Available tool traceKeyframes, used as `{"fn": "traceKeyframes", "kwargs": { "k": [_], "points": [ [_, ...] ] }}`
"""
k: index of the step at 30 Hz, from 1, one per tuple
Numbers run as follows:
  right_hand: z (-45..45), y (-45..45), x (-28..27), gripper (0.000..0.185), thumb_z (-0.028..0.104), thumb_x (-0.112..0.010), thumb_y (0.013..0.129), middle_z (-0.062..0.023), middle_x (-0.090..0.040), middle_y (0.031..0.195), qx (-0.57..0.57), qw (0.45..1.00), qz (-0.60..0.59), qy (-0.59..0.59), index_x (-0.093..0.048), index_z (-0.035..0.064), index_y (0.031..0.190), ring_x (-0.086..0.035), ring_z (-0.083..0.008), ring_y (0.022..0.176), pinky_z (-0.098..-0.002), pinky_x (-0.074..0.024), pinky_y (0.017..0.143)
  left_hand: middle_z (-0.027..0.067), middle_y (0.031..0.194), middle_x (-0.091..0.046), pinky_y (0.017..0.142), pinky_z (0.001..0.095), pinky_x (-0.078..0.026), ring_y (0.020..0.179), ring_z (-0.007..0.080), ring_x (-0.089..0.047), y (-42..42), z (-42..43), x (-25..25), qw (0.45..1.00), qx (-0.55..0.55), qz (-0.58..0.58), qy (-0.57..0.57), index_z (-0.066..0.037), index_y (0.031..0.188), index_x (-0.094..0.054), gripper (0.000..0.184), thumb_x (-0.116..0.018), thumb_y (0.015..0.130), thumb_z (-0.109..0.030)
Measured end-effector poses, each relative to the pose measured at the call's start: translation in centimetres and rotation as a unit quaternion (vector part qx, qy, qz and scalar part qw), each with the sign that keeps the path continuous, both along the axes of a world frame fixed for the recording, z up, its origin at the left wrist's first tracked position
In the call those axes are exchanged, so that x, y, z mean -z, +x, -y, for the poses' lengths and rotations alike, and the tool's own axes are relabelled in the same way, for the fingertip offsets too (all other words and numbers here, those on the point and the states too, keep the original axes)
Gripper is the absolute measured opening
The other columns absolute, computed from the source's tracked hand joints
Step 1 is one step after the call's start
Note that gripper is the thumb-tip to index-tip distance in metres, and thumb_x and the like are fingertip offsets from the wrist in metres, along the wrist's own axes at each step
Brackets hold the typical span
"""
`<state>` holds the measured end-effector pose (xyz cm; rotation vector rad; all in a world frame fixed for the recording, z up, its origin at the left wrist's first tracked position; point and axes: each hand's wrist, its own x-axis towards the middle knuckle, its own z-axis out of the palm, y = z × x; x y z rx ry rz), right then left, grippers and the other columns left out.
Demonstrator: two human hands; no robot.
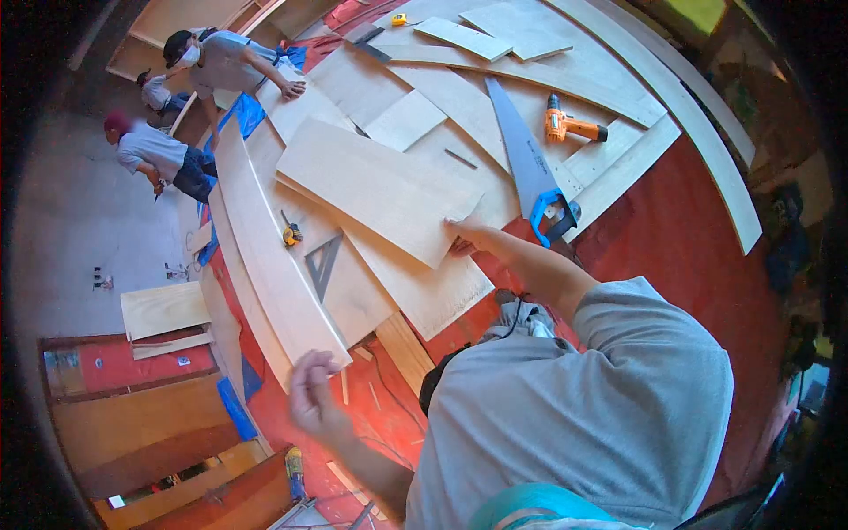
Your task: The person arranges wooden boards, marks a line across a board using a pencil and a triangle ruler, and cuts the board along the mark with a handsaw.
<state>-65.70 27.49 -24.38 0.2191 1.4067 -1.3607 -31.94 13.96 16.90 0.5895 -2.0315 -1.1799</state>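
One pale plywood board (371, 190) slants across the middle of the worktop (358, 305), over other boards, its near corner pinched by the right hand (461, 237), thumb on top and fingers mostly hidden below. The left hand (316, 395) is half spread, fingers loosely bent, at the end of a long board (261, 238) that runs along the worktop's left edge; whether it touches that end I cannot tell. Beneath the pinched piece, a lower board (420, 287) juts past the near edge. A tape measure (292, 234) and a triangular square (324, 265) sit between these and the long board. Toward the right, a handsaw (521, 141) has its blue handle at the near edge, close to the right forearm, with an orange drill (574, 125) just beside the blade. Near the far left corner, a person in a dark cap (230, 66) leans over, one hand on the boards.
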Motion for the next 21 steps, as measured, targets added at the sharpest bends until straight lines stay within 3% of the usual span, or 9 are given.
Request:
{"fn": "traceKeyframes", "kwargs": {
  "k": [4, 6, 8, 11, 14, 17, 20, 21],
  "points": [
    [1.4, 0.0, 0.3, 0.074, 0.063, -0.056, 0.099, -0.0262, -0.073, 0.094, 0.047, 0.998, -0.025, -0.025, -0.064, -0.01, 0.11, -0.075, -0.0335, 0.076, -0.0462, -0.0658, 0.068, 0.0071, 0.097, -0.072, 0.068, 0.027, -0.053, 0.076, 0.0111, -0.064, 4.2, 1.0, 11.9, 0.973, -0.071, 0.139, 0.169, 0.001, 0.113, -0.07, 0.021, -0.06, 0.104, -0.014],
    [1.7, 0.0, -1.3, 0.072, 0.06, -0.058, 0.099, -0.0262, -0.072, 0.092, 0.068, 0.997, -0.034, -0.018, -0.064, -0.0116, 0.107, -0.075, -0.0334, 0.074, -0.0469, -0.0661, 0.066, 0.0073, 0.096, -0.072, 0.064, 0.0258, -0.053, 0.073, 0.0112, -0.064, 6.7, 0.8, 17.4, 0.924, -0.09, 0.095, 0.359, 0.001, 0.116, -0.068, 0.023, -0.059, 0.105, -0.017],
    [1.6, 0.3, -3.8, 0.065, 0.052, -0.062, 0.1, -0.0274, -0.071, 0.089, 0.089, 0.992, -0.058, 0.067, -0.064, -0.0132, 0.1, -0.075, -0.0346, 0.074, -0.0472, -0.0666, 0.063, 0.0076, 0.096, -0.072, 0.064, 0.026, -0.053, 0.073, 0.0117, -0.064, 8.3, -0.2, 20.4, 0.905, -0.113, 0.137, 0.387, 0.001, 0.116, -0.067, 0.023, -0.06, 0.105, -0.018],
    [1.7, 0.2, -6.4, 0.059, 0.046, -0.065, 0.1, -0.0284, -0.071, 0.09, 0.119, 0.988, -0.029, 0.093, -0.063, -0.0132, 0.1, -0.075, -0.0358, 0.074, -0.047, -0.067, 0.061, 0.0083, 0.095, -0.072, 0.061, 0.0272, -0.053, 0.07, 0.0132, -0.064, 9.6, -1.2, 24.6, 0.876, -0.134, 0.19, 0.422, -0.001, 0.117, -0.067, 0.024, -0.063, 0.104, -0.021],
    [1.9, 0.2, -4.5, 0.062, 0.051, -0.066, 0.097, -0.025, -0.072, 0.096, 0.147, 0.987, -0.013, 0.068, -0.064, -0.0101, 0.102, -0.076, -0.0336, 0.078, -0.047, -0.0666, 0.067, 0.0085, 0.096, -0.071, 0.062, 0.0275, -0.054, 0.069, 0.0132, -0.064, 8.4, -2.2, 25.0, 0.871, -0.122, 0.204, 0.43, -0.001, 0.116, -0.066, 0.025, -0.063, 0.104, -0.023],
    [5.3, -1.3, 11.0, 0.07, 0.062, -0.064, 0.094, -0.021, -0.073, 0.102, 0.142, 0.989, 0.04, -0.01, -0.066, -0.0068, 0.106, -0.076, -0.0298, 0.081, -0.0444, -0.0654, 0.073, 0.0085, 0.098, -0.071, 0.065, 0.0269, -0.056, 0.072, 0.0121, -0.064, 5.7, -2.8, 24.1, 0.876, -0.095, 0.198, 0.429, 0.0, 0.114, -0.066, 0.026, -0.061, 0.105, -0.023],
    [2.2, -0.2, 2.0, 0.065, 0.057, -0.071, 0.091, -0.0218, -0.073, 0.09, 0.113, 0.992, 0.034, -0.043, -0.064, -0.0045, 0.112, -0.075, -0.0328, 0.068, -0.0466, -0.0636, 0.058, 0.0085, 0.097, -0.071, 0.066, 0.0271, -0.056, 0.074, 0.012, -0.064, 4.0, -2.8, 23.8, 0.885, -0.084, 0.185, 0.418, 0.0, 0.112, -0.066, 0.026, -0.061, 0.105, -0.024],
    [1.8, -0.3, 1.2, 0.065, 0.057, -0.071, 0.091, -0.0218, -0.073, 0.09, 0.104, 0.993, 0.035, -0.044, -0.064, -0.0045, 0.112, -0.075, -0.0328, 0.068, -0.0466, -0.0636, 0.058, 0.0085, 0.097, -0.071, 0.066, 0.0272, -0.056, 0.075, 0.0121, -0.064, 3.8, -2.9, 23.7, 0.888, -0.082, 0.185, 0.413, 0.0, 0.111, -0.066, 0.026, -0.061, 0.105, -0.025]
  ]
}}
